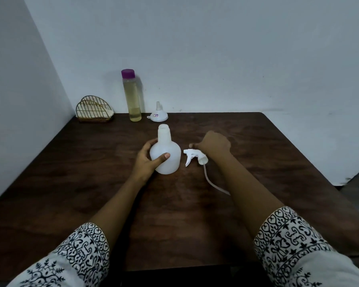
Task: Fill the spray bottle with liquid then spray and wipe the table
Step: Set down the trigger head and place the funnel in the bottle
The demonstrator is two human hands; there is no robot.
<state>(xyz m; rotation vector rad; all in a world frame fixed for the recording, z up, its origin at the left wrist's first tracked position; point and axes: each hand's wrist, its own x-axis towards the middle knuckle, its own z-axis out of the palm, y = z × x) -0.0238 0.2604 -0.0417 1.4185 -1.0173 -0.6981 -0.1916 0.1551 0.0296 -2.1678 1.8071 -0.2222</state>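
Observation:
A white spray bottle stands upright mid-table with its neck uncapped. My left hand wraps around its left side, thumb across the front. The white trigger spray head lies on the table just right of the bottle, its thin dip tube trailing toward me. My right hand rests over the spray head; whether the fingers grip it is hidden. At the back stand a tall clear bottle of yellowish liquid with a purple cap and a small white funnel, upside down.
A gold wire holder with a pale cloth sits in the back left corner. The dark wooden table meets walls at the back and left. A floor strip shows past the table's right edge.

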